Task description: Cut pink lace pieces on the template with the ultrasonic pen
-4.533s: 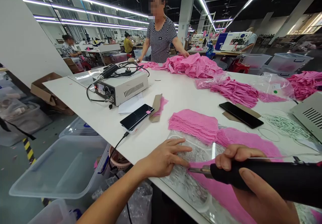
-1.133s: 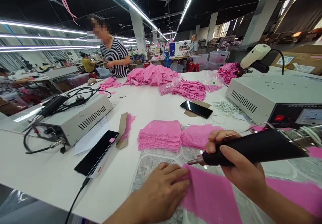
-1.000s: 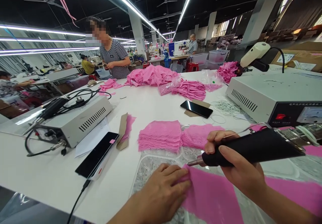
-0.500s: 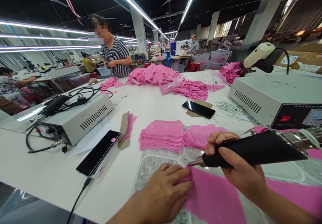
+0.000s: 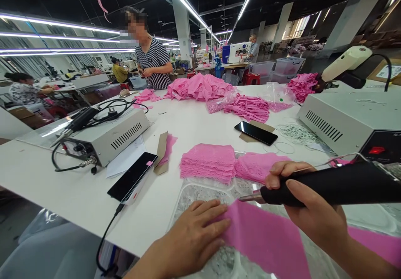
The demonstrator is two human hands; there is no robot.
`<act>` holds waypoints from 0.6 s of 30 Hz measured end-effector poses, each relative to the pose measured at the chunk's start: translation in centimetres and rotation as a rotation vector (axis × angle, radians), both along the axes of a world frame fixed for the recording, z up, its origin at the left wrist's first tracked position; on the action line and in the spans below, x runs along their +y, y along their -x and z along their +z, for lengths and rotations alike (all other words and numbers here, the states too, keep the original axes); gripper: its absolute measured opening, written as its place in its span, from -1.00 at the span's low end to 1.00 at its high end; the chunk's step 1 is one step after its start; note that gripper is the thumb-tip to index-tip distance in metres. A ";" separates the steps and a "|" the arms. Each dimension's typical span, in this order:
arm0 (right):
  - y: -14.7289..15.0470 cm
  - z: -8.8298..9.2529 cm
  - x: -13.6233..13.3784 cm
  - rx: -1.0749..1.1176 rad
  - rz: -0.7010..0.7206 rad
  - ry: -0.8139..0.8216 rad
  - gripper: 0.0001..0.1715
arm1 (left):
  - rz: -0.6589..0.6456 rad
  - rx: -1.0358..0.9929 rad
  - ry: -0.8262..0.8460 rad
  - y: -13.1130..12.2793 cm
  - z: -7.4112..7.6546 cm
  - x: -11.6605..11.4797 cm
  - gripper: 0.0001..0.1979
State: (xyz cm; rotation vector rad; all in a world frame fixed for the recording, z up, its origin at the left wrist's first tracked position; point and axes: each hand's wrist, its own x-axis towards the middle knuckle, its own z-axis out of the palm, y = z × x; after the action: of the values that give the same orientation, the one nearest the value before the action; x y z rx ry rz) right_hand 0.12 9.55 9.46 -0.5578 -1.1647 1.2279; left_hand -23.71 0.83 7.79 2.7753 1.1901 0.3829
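Note:
Pink fabric (image 5: pixel 269 237) lies over a clear plastic tray (image 5: pixel 184 191) near the table's front. My left hand (image 5: pixel 197 233) rests flat on the fabric's left end, its fingers slightly apart. My right hand (image 5: pixel 313 204) is wrapped round a black-handled tool (image 5: pixel 338 183). The tool's metal tip (image 5: pixel 250 197) meets the top left corner of the fabric, just right of my left fingertips. Behind the tray sits a stack of pink lace pieces (image 5: pixel 207 163), with more pink pieces (image 5: pixel 258 165) to its right, partly behind my right fingers.
Two phones (image 5: pixel 133 176) (image 5: pixel 256 133) lie on the table (image 5: pixel 153 212). Metal control boxes (image 5: pixel 109 133) (image 5: pixel 344 120) stand left and right. Pink cloth (image 5: pixel 200 87) is heaped at the back, where a person in a striped shirt (image 5: pixel 153 64) stands. A cable hangs over the front edge.
The camera view has shifted right. My left hand has slid slightly left off the fabric's corner, and its fingers lie flatter. My right hand still holds the tool at the fabric's edge.

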 end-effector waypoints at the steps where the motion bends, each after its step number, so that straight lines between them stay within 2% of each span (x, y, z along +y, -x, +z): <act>1: 0.0 0.1 -0.1 0.011 0.004 0.010 -0.87 | 0.023 -0.004 -0.017 0.5 -0.1 -0.6 -0.65; 7: 0.6 0.2 -0.6 0.025 0.033 0.067 -0.85 | 0.071 -0.010 -0.120 1.9 -1.0 -2.9 -0.65; 18: 0.8 -0.1 -0.6 -0.039 0.046 0.039 -0.89 | 0.065 -0.006 -0.121 2.0 -1.3 -3.1 -0.68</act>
State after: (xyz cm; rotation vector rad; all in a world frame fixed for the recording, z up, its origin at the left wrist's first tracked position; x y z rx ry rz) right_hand -0.69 8.91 9.32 -0.5894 -1.1943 1.2860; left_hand -25.71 -2.29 6.53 2.8389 1.2996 0.4849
